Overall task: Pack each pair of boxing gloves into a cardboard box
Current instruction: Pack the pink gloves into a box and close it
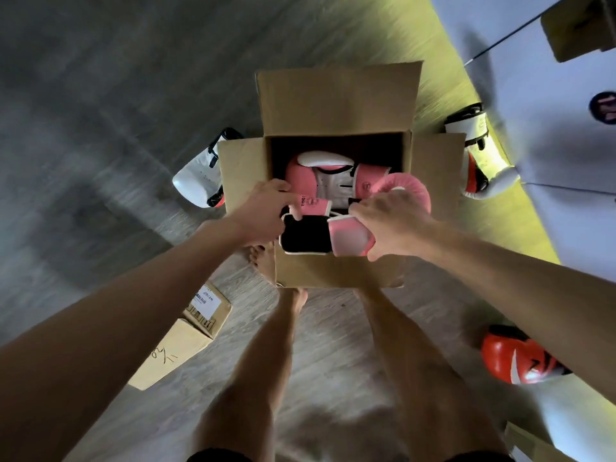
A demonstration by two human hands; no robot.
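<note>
Pink glove (350,235) cuff gripped by fingers (373,255), over box (333,95)

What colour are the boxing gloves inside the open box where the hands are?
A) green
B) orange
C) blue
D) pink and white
D: the pink gloves with white parts lie inside the cardboard box, where the left hand and the right hand grip them. The orange glove lies outside the box, on the floor.

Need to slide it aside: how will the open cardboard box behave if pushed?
Probably slides easily: the cardboard box sits flat on smooth floor. Likely light, holding padded pink gloves. Its open flaps would probably bend.
</note>
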